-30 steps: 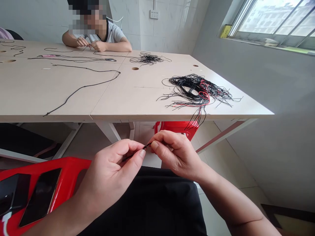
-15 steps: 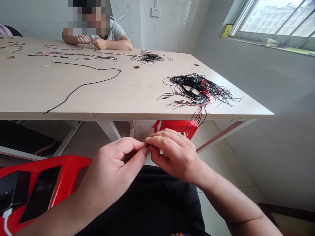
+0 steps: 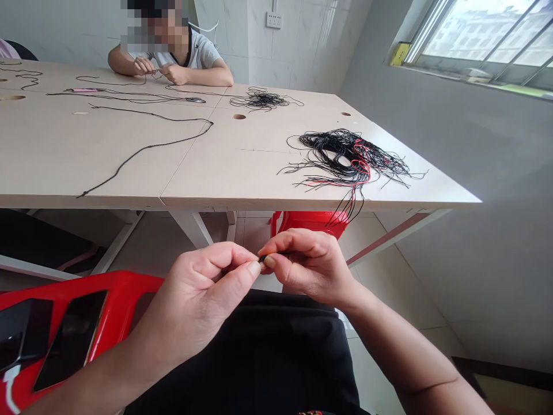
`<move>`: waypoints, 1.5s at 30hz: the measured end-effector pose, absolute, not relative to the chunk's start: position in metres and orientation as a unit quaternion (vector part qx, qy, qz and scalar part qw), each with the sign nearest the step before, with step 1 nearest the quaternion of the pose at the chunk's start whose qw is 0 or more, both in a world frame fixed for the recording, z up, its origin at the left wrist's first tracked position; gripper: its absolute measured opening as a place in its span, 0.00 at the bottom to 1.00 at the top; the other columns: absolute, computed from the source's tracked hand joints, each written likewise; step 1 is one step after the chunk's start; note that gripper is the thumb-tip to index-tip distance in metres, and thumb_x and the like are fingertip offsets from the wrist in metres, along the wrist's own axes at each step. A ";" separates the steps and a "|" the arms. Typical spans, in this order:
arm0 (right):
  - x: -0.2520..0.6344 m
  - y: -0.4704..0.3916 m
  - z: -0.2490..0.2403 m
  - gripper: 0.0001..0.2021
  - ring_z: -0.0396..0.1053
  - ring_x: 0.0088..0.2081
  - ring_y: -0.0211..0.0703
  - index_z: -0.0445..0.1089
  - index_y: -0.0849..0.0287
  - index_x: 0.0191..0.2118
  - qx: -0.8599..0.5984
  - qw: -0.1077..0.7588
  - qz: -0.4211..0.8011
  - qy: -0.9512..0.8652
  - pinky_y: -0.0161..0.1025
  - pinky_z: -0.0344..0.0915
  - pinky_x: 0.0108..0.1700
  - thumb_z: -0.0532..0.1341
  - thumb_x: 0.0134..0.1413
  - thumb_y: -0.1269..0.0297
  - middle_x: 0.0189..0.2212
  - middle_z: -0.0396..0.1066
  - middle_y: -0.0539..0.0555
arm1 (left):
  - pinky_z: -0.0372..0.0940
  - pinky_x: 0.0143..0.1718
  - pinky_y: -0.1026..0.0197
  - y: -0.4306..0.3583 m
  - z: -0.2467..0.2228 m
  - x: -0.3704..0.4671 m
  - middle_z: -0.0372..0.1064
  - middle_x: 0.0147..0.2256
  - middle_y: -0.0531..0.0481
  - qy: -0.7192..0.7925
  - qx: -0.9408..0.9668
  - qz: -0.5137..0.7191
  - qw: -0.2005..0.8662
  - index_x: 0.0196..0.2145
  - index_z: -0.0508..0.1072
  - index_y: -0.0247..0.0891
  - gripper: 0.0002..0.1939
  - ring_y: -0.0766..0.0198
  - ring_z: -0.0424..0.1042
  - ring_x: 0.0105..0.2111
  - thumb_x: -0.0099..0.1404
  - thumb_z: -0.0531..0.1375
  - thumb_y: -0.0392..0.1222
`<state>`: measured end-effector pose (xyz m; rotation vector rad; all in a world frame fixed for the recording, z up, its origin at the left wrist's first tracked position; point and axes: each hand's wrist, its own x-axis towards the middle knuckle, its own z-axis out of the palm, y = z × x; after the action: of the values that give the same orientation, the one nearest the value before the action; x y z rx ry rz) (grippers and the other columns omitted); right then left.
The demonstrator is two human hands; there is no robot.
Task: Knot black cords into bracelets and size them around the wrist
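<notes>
Between my fingertips, above my lap and in front of the table edge, is a small knotted piece of black cord (image 3: pixel 262 259). My left hand (image 3: pixel 216 276) pinches it from the left with thumb and forefinger. From the right, my right hand (image 3: pixel 305 265) pinches the same cord, and a bit of dark strand shows by its curled fingers. Most of the cord is hidden by my fingers. On the table beyond lies a bundle of black cords (image 3: pixel 332 153) with a red cord (image 3: pixel 360 167) in it, some ends hanging over the edge.
A single black cord (image 3: pixel 149 147) stretches over the pale table (image 3: pixel 242 184); a tangled black heap (image 3: pixel 263 100) lies farther back. Across the table a person (image 3: pixel 185 66) handles cord. A red stool (image 3: pixel 125 282) at my left carries two dark devices; another red stool (image 3: pixel 311 222) stands under the table.
My right hand's fingers have shifted from stretched over the cord to a thumb-and-forefinger pinch, exposing the black knot. My left hand stays nearly in place.
</notes>
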<state>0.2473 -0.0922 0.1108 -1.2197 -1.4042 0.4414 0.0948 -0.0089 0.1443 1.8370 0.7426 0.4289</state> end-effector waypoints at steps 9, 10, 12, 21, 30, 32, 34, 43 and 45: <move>0.249 -0.095 0.113 0.09 0.72 0.32 0.35 0.69 0.58 0.38 -0.545 0.486 -0.034 -0.682 0.31 0.69 0.34 0.58 0.50 0.76 0.30 0.75 0.50 | 0.61 0.27 0.70 -0.013 0.139 0.095 0.70 0.25 0.56 0.259 0.853 0.243 0.381 0.29 0.73 0.41 0.07 0.69 0.67 0.25 0.63 0.57 0.43; 0.249 -0.095 0.112 0.09 0.72 0.32 0.35 0.68 0.58 0.38 -0.550 0.480 -0.042 -0.682 0.31 0.69 0.34 0.58 0.50 0.76 0.30 0.75 0.50 | 0.61 0.27 0.71 -0.014 0.138 0.095 0.69 0.25 0.57 0.241 0.864 0.255 0.361 0.29 0.73 0.42 0.07 0.70 0.67 0.25 0.64 0.57 0.41; 0.248 -0.096 0.110 0.09 0.72 0.32 0.36 0.68 0.58 0.38 -0.557 0.475 -0.061 -0.678 0.32 0.70 0.36 0.58 0.50 0.76 0.31 0.75 0.50 | 0.61 0.29 0.71 -0.014 0.135 0.094 0.69 0.27 0.57 0.207 0.884 0.274 0.319 0.31 0.72 0.41 0.06 0.71 0.67 0.26 0.65 0.56 0.39; 0.248 -0.097 0.110 0.08 0.73 0.32 0.38 0.67 0.58 0.40 -0.548 0.453 -0.107 -0.695 0.34 0.71 0.36 0.57 0.55 0.73 0.32 0.76 0.52 | 0.62 0.33 0.69 -0.012 0.133 0.090 0.66 0.29 0.54 0.131 0.925 0.297 0.199 0.36 0.69 0.38 0.05 0.70 0.67 0.29 0.64 0.55 0.32; 0.251 -0.090 0.111 0.04 0.72 0.31 0.36 0.66 0.61 0.35 -0.505 0.461 -0.134 -0.717 0.33 0.70 0.34 0.58 0.54 0.76 0.29 0.75 0.53 | 0.58 0.26 0.66 -0.009 0.141 0.092 0.61 0.24 0.55 0.135 0.939 0.262 0.180 0.29 0.67 0.37 0.07 0.71 0.62 0.23 0.66 0.53 0.35; 0.251 -0.089 0.110 0.04 0.72 0.29 0.36 0.67 0.62 0.35 -0.500 0.463 -0.150 -0.717 0.32 0.69 0.33 0.58 0.53 0.76 0.28 0.75 0.53 | 0.57 0.25 0.65 -0.009 0.141 0.091 0.60 0.23 0.55 0.131 0.942 0.258 0.168 0.28 0.67 0.37 0.09 0.70 0.62 0.23 0.66 0.53 0.35; 0.251 -0.088 0.110 0.05 0.71 0.29 0.35 0.68 0.63 0.35 -0.502 0.451 -0.163 -0.720 0.32 0.68 0.32 0.57 0.53 0.77 0.27 0.74 0.53 | 0.57 0.25 0.64 -0.008 0.141 0.091 0.61 0.24 0.54 0.130 0.945 0.254 0.161 0.27 0.66 0.36 0.10 0.70 0.63 0.23 0.67 0.52 0.35; 0.253 -0.090 0.109 0.07 0.61 0.21 0.30 0.67 0.61 0.27 -0.512 0.441 -0.042 -0.736 0.29 0.57 0.25 0.54 0.47 0.77 0.19 0.65 0.47 | 0.56 0.22 0.67 -0.005 0.140 0.092 0.60 0.21 0.56 0.205 0.923 0.128 0.300 0.23 0.63 0.39 0.14 0.70 0.62 0.21 0.65 0.50 0.41; 0.255 -0.090 0.109 0.07 0.62 0.22 0.28 0.67 0.62 0.28 -0.499 0.472 0.038 -0.726 0.26 0.59 0.26 0.55 0.45 0.79 0.20 0.67 0.47 | 0.56 0.20 0.68 -0.005 0.140 0.092 0.59 0.20 0.57 0.225 0.908 0.107 0.337 0.22 0.64 0.40 0.14 0.70 0.60 0.20 0.64 0.51 0.42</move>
<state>0.2550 -0.0896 0.1090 -1.2219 -1.7780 0.0937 0.0921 -0.0052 0.1399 2.3654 0.5875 0.2795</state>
